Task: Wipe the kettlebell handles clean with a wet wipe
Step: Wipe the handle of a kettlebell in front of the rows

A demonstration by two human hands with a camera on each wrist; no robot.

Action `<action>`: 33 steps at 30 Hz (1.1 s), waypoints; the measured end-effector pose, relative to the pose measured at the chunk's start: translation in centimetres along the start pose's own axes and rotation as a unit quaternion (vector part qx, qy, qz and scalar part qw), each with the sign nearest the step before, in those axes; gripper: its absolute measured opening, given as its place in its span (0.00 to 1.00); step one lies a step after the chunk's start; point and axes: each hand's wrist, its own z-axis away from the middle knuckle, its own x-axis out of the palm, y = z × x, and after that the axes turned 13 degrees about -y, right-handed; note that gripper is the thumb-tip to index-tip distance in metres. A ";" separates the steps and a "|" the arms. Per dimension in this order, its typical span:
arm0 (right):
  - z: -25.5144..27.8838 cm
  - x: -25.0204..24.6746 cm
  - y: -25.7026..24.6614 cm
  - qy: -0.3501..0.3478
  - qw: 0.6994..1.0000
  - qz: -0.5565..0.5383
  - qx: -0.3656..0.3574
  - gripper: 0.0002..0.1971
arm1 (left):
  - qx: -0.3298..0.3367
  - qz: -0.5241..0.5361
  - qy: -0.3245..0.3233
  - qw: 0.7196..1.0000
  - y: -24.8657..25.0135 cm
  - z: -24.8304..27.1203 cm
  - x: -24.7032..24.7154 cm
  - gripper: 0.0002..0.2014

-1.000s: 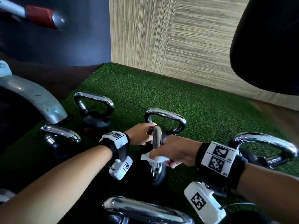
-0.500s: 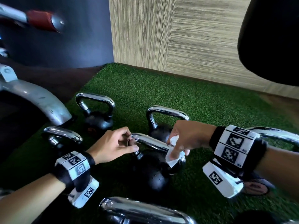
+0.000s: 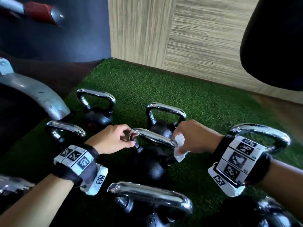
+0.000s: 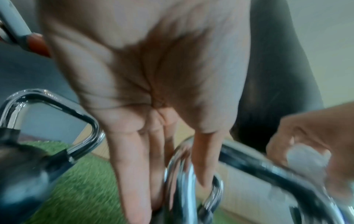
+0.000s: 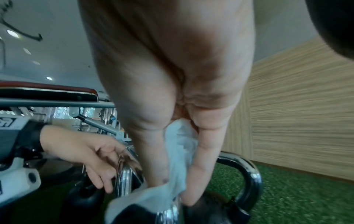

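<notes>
We note a green turf mat (image 3: 188,102) laid into the corner of a wood-grain wall (image 3: 205,38), with a grey curved machine leg (image 3: 37,94) at its left edge. Several black kettlebells with chrome handles stand on the mat. The middle kettlebell (image 3: 152,167) is the one being worked on; another kettlebell (image 3: 161,126) stands just behind it, one (image 3: 98,117) further back to the left, and one (image 3: 152,212) nearest us.

The chrome handle (image 3: 152,138) of the middle kettlebell runs between our two hands. Our left hand (image 3: 111,141) has its grip closed on the left bend of this handle: the left wrist view shows the fingers (image 4: 134,174) down one side of the chrome bar and the thumb on the other. Our right hand (image 3: 195,138) has its grip closed on a white wet wipe (image 3: 179,148), pressed against the right end of the same handle. In the right wrist view the wipe (image 5: 178,159) sits pinched between thumb and fingers, its lower edge draped over the chrome. Both wrists carry black bands with printed marker tags (image 3: 236,158).
</notes>
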 end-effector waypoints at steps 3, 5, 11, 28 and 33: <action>2.3 0.0 -0.3 0.028 0.999 0.020 0.023 0.21 | -0.006 0.028 0.002 1.000 0.2 1.0 0.2 0.16; 4.0 -0.2 -0.9 0.026 0.999 -0.021 0.036 0.15 | -0.008 0.038 0.007 0.999 0.2 1.7 0.9 0.22; 9.9 0.0 -4.8 0.022 0.982 -0.164 0.087 0.11 | 0.008 0.078 -0.032 0.996 -1.3 2.7 1.5 0.25; 15.5 6.8 -11.3 0.212 0.933 -0.232 0.176 0.18 | -0.022 0.008 -0.243 0.970 -2.3 9.6 8.7 0.26; 15.0 8.8 -10.2 0.285 0.925 -0.201 0.148 0.15 | -0.001 0.047 -0.190 0.981 -1.8 9.7 9.9 0.32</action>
